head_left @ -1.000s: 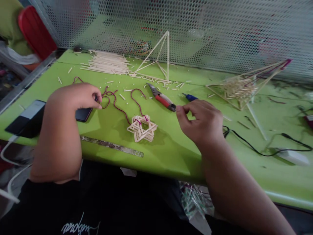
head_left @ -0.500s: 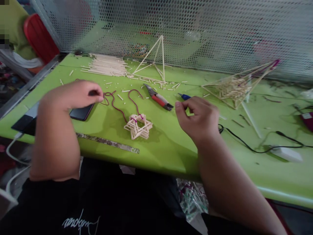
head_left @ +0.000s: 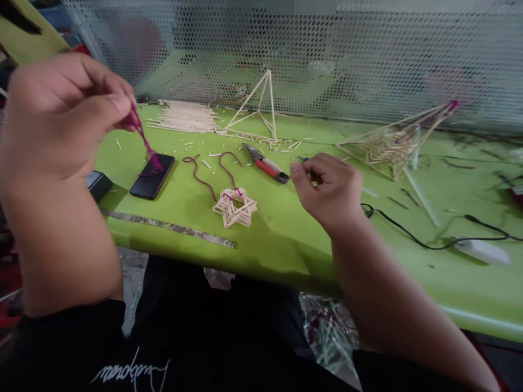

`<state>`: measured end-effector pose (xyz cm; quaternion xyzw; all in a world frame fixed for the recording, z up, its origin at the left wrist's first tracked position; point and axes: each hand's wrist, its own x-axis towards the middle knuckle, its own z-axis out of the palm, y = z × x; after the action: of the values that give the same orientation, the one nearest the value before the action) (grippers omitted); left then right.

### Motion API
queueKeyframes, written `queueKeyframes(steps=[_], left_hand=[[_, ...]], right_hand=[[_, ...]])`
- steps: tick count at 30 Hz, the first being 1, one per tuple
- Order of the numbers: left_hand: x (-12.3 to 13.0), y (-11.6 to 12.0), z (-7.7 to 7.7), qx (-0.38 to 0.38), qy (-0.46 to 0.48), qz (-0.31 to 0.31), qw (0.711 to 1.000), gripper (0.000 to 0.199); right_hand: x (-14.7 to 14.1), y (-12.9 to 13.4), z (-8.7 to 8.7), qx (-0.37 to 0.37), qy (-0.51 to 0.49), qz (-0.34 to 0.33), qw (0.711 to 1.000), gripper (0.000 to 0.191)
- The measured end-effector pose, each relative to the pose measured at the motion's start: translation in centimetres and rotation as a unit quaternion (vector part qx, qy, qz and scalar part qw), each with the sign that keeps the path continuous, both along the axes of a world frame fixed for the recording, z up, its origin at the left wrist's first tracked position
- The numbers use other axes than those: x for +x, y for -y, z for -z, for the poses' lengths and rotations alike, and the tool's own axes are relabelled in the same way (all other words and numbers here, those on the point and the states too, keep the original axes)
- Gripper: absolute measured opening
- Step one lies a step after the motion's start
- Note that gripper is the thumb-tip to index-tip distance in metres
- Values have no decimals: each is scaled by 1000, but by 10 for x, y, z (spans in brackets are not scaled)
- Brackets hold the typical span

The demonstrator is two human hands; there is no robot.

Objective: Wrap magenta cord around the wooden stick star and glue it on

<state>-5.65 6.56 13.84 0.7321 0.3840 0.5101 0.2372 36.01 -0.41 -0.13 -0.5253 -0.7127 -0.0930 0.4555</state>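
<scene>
— Which step appears to be in hand?

— The sorting out of loose thread, it would seem. A bunch of purple thread [head_left: 144, 135] is pinched firmly between thumb and fingers of the left hand [head_left: 61, 115], with no gap left between them. Its lower ends are hung down over a smartphone [head_left: 146, 187]; whether the glass is touched by all of them cannot be told.

— And the right hand [head_left: 330, 188]?

— It is held just beside the handles of the pliers [head_left: 267, 167]. The fingers are loosely curled, the thumb brought near them; whether anything is gripped cannot be made out.

— Where is the stick star [head_left: 226, 209] to be found?

— On the desk [head_left: 286, 245], between the two hands and touched by neither. Two purple cords [head_left: 204, 183] are fastened to it and led away towards the far side.

— What is called for next, then?

— In judgement only: a single strand would need to be freed from the bunch, with the pinch kept firm and tangles avoided.
</scene>
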Motion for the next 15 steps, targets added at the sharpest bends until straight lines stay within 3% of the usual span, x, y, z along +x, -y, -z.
queueKeyframes(steps=[3, 5, 8, 11, 15], left_hand=[[17, -1, -10, -26, -76, 7, 997, 13], [28, -4, -11, -56, -99, 28, 993, 26], [42, -10, -9, -79, -112, 59, 989, 33], [50, -17, -4, -87, -130, 81, 984, 31], [51, -24, 6, -114, -139, 120, 976, 18]], right_hand=[[-23, 5, -38, -41, -9, -95, 995, 38], [-44, 4, -65, -98, -7, -159, 982, 24], [-78, -11, -92, -146, -25, -245, 958, 13], [-105, -40, -100, -152, -52, -261, 952, 26], [-124, -74, -98, -212, -99, -314, 920, 17]])
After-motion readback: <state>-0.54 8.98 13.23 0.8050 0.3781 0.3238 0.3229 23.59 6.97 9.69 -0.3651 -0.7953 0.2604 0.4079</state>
